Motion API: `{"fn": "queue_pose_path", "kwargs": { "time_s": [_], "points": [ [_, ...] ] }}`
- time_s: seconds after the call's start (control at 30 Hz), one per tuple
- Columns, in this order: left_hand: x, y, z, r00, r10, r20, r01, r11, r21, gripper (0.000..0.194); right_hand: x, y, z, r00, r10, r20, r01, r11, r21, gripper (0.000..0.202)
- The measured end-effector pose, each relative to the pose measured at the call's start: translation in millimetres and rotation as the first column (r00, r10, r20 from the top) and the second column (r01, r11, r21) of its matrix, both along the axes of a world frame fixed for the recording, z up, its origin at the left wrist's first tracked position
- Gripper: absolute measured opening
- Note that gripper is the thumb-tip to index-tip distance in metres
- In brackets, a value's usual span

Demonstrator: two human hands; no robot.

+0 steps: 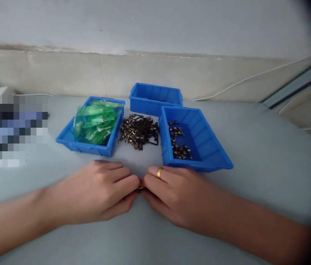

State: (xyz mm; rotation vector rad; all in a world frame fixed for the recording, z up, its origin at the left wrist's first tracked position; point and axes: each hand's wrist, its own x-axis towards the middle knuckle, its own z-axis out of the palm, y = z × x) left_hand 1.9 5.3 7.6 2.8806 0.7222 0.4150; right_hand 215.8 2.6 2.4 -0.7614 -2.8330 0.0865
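Observation:
My left hand point(106, 189) and my right hand point(172, 191) meet fingertip to fingertip above the table, both pinched closed. Between them shows a small metallic piece point(141, 188), mostly hidden by the fingers. A gold ring is on my right hand. Just beyond the hands lies a pile of dark and brassy metal parts point(139, 130). To its right, a blue bin point(207, 141) holds several similar small parts point(181, 151). On the left, another blue bin point(89, 148) is filled with green plastic bags point(97, 119).
A third blue bin point(155, 105) stands behind the pile, near the wall point(70, 73). All rests on a grey table point(254, 154). A white cable point(243, 79) runs along the wall at the right. A pixelated area covers the far left.

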Motion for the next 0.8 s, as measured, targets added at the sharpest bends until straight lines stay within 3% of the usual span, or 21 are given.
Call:
{"fn": "queue_pose_path", "kwargs": {
  "time_s": [0.8],
  "points": [
    [-0.5,-0.5,-0.7,1.0,-0.003,0.012,0.003,1.0,0.007,0.028,0.2,0.5,-1.8,1.0,-0.006,0.003,0.006,1.0,-0.001,0.007]
  ]
}}
